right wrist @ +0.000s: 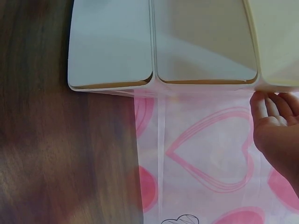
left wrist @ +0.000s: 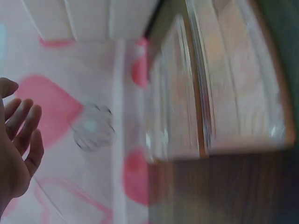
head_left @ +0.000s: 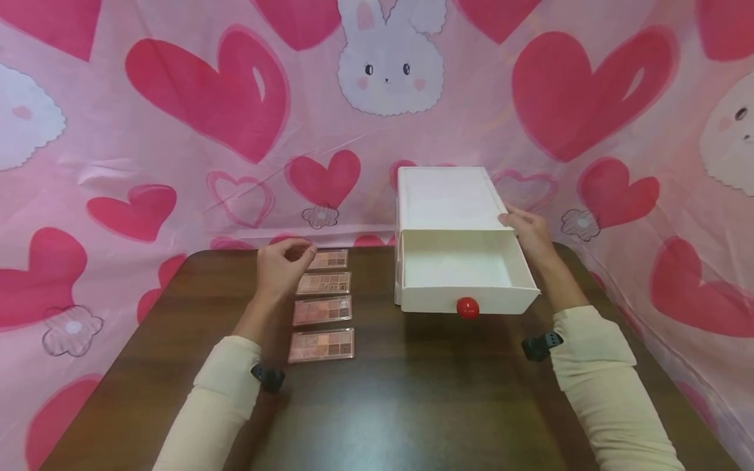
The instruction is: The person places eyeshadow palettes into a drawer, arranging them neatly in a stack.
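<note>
A white drawer box [head_left: 446,196] stands at the right of the table, its top drawer [head_left: 471,301] pulled out and bare inside, with a round red knob [head_left: 468,308] on the front. My right hand [head_left: 530,237] rests against the box's right side near the top edge, fingertips touching it in the right wrist view. To the left lies a column of several flat makeup palettes with clear lids, the nearest palette [head_left: 321,345] largest in view. My left hand [head_left: 281,265] hovers by the farthest palette [head_left: 330,259], fingers loosely bent and holding nothing.
Two lower drawer fronts [right wrist: 205,42] are closed in the right wrist view. The brown wooden table [head_left: 377,405] ends at a pink cloth [head_left: 194,131] printed with hearts and rabbits, hanging behind and along both sides.
</note>
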`<action>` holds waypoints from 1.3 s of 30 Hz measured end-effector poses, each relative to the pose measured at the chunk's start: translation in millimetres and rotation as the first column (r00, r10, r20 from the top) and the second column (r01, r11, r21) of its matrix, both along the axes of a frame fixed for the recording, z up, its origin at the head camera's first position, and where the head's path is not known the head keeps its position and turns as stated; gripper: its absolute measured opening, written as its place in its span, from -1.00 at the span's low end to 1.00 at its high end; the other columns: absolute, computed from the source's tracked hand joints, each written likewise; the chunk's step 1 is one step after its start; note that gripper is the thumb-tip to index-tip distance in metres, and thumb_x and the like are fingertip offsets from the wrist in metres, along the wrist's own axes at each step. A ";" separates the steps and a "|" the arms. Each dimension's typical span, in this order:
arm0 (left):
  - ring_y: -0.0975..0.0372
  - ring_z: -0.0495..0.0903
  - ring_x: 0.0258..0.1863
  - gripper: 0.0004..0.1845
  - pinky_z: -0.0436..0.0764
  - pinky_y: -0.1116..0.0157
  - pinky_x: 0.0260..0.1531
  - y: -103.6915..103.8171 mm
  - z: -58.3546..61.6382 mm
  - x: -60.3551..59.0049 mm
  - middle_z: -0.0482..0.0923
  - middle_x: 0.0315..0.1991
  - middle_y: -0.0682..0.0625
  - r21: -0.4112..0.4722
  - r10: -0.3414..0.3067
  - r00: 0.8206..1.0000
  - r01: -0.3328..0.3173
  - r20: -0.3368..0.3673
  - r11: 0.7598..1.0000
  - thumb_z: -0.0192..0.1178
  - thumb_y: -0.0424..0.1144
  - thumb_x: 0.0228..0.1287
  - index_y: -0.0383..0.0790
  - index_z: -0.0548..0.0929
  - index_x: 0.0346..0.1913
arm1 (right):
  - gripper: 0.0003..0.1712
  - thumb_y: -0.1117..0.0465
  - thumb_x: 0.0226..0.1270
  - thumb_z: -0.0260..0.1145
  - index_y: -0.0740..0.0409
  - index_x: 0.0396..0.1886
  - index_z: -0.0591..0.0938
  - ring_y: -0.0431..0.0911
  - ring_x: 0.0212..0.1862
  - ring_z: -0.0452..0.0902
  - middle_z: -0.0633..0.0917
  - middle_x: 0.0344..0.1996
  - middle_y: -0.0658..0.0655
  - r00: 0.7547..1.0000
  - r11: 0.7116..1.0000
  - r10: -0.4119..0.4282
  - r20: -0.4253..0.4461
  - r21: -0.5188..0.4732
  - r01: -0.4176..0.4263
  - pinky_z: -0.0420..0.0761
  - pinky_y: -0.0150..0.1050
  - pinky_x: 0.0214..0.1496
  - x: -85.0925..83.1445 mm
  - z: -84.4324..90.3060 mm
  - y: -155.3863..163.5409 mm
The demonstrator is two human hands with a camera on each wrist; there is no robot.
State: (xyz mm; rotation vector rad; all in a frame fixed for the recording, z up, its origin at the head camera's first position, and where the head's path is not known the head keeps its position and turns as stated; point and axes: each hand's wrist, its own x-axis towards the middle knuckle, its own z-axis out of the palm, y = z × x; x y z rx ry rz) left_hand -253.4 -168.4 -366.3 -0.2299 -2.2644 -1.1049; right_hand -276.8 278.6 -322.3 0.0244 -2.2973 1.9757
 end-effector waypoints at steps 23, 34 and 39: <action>-0.22 0.36 0.44 -0.41 0.24 -0.15 0.50 -59.5 -63.1 -88.4 0.52 0.31 -0.39 -0.090 -0.125 0.894 0.180 0.430 0.980 0.43 -0.35 0.18 -0.44 0.55 0.28 | -0.27 0.13 0.46 0.16 0.26 0.53 0.23 -0.42 -0.38 0.63 0.69 -0.47 -0.42 1.000 1.000 -0.004 -0.011 -0.007 0.004 0.68 -0.45 -0.33 1.3 -2.5 1.1; -0.27 0.28 0.48 -0.28 0.19 -0.18 0.52 -63.9 -77.8 -97.3 0.38 0.41 -0.43 -0.199 -0.111 0.847 0.246 0.520 0.949 0.44 -0.28 0.20 -0.44 0.44 0.39 | -0.28 0.09 0.48 0.17 0.19 0.55 0.26 -0.41 -0.32 0.64 0.69 -0.42 -0.42 1.000 1.000 0.006 0.011 -0.008 -0.006 0.69 -0.44 -0.27 2.3 -1.9 -3.3; -0.29 0.20 0.52 -0.24 0.15 -0.21 0.52 -62.4 -79.1 -101.7 0.30 0.46 -0.45 -0.173 -0.145 0.818 0.285 0.557 0.943 0.41 -0.24 0.27 -0.47 0.36 0.44 | -0.28 0.08 0.47 0.17 0.19 0.55 0.25 -0.41 -0.32 0.64 0.70 -0.41 -0.43 1.000 1.000 0.002 0.002 -0.015 -0.002 0.69 -0.45 -0.27 2.9 -1.8 -0.4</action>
